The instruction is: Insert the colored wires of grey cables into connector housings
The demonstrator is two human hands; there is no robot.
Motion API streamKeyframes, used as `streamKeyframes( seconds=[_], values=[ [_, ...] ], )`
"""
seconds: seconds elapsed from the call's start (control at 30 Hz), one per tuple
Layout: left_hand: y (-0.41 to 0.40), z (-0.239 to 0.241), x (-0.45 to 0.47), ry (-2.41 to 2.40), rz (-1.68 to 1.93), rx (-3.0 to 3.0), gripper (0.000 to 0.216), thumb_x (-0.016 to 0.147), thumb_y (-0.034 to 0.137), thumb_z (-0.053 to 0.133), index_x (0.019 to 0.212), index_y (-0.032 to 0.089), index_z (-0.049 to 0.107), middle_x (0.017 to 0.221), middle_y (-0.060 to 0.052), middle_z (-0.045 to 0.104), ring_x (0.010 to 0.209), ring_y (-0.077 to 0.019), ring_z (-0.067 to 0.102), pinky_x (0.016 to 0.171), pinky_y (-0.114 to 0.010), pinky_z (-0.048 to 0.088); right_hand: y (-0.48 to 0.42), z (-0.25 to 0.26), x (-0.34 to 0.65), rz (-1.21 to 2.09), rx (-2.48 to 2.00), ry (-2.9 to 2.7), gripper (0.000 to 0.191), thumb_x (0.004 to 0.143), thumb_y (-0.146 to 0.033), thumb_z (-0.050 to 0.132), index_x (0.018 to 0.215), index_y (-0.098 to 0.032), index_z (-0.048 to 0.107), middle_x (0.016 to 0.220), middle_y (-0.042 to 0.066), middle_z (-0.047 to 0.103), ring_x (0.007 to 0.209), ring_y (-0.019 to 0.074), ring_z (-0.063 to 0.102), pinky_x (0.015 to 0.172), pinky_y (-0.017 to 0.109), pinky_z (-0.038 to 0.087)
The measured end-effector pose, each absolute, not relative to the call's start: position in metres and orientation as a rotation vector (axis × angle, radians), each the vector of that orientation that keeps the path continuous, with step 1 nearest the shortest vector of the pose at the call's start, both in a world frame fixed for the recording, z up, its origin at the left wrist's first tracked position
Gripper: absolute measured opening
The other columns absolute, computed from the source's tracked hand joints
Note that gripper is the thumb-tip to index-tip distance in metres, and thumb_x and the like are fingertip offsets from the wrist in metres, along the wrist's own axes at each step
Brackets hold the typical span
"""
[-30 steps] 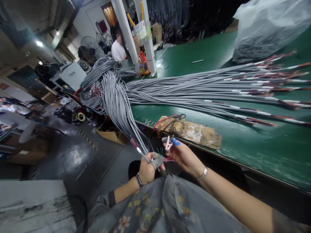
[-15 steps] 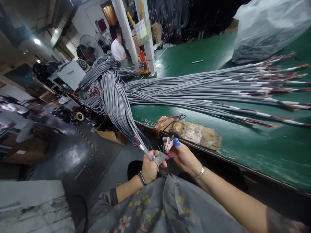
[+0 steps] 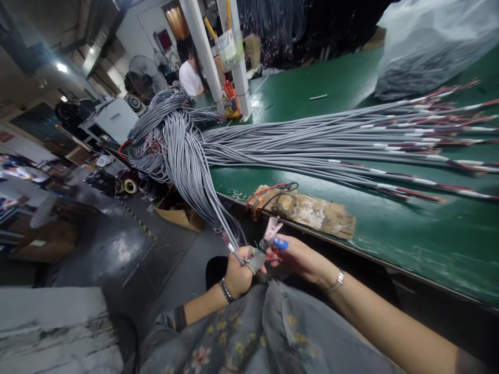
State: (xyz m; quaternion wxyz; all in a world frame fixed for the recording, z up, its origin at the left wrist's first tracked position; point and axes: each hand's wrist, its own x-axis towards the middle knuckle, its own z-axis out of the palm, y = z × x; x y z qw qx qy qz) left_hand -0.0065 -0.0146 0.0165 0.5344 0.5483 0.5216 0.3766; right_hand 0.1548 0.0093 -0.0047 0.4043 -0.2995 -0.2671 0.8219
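Observation:
My left hand (image 3: 238, 274) is closed around the end of a grey cable (image 3: 236, 254), its thumb wrapped in grey covering. Thin coloured wires (image 3: 273, 258) stick out past that thumb toward my right hand (image 3: 302, 258). A small pink clip (image 3: 272, 227), shaped like a clothes peg, is gripped in my right hand, whose thumb wears a blue cover (image 3: 280, 242). The clip's lower end is close to the wires; I cannot tell whether it touches them. The held cable runs up into a large bundle of grey cables (image 3: 187, 156) hanging over the table's edge.
More grey cables (image 3: 312, 140) with bared coloured ends stretch across the green table (image 3: 421, 249). A worn wooden board (image 3: 319, 215) with cords lies at its near edge. A plastic bag (image 3: 436, 52) stands far right. A post (image 3: 236, 62) rises behind; a person (image 3: 190, 78) sits beyond.
My right hand has lowered and turned, so the pink clip now points upward and the hand is closer to the wires. My left hand keeps its hold on the cable.

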Motion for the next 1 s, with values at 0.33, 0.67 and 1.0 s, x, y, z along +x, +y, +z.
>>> streamKeyframes(
  seconds=[0.33,0.67,1.0],
  values=[
    [-0.001,0.011,-0.020,1.082,0.474,1.739,0.025,0.074,0.034,0.064,0.058,0.016,0.060,0.052,0.003,0.051,0.051,-0.0089,0.042,0.052,-0.021,0.035,0.006,0.005,0.155,1.746,-0.889,-1.318,0.031,0.064,-0.048,0.079,0.065,-0.018,0.069,0.061,0.000,0.065,0.056,0.0135,0.054,0.056,0.027,0.044],
    [-0.003,0.012,-0.013,1.242,0.794,1.391,0.044,0.077,0.052,0.061,0.051,0.016,0.059,0.051,-0.004,0.060,0.049,-0.0122,0.051,0.053,-0.023,0.042,-0.006,-0.001,0.167,1.548,-1.063,-1.067,0.042,0.063,-0.060,0.074,0.074,-0.021,0.067,0.064,0.001,0.064,0.058,0.0155,0.055,0.056,0.029,0.046],
    [-0.003,0.012,-0.021,1.146,0.676,1.511,0.047,0.076,0.057,0.061,0.055,0.015,0.063,0.054,-0.004,0.060,0.052,-0.0122,0.051,0.054,-0.023,0.040,-0.003,-0.007,0.141,1.717,-0.967,-1.032,0.038,0.060,-0.053,0.079,0.070,-0.020,0.061,0.059,-0.001,0.061,0.053,0.0127,0.050,0.051,0.026,0.039]
  ],
)
